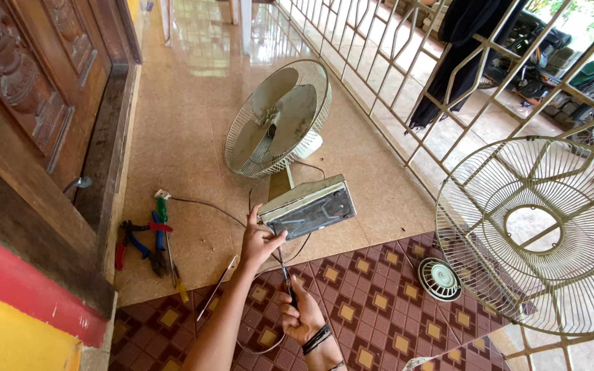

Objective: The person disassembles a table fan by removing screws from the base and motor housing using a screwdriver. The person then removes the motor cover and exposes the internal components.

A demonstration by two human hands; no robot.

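Right hand point(302, 317) nearest, fingers clenched on screwdriver point(286, 280) pointing at fan base point(309, 206); left hand point(258, 240) fingers gripping base's near-left corner.

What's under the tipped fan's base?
The fan base lies tipped, its dark underside plate facing up. The left hand steadies it; the right hand holds a screwdriver. Internals stay covered.

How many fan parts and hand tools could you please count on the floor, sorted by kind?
Fan body with blades and rear wire guard: 1
Detached beige front wire guard: 1
Round ribbed cap: 1
Hand tools lying by the wooden door: about 4
Total: about 7
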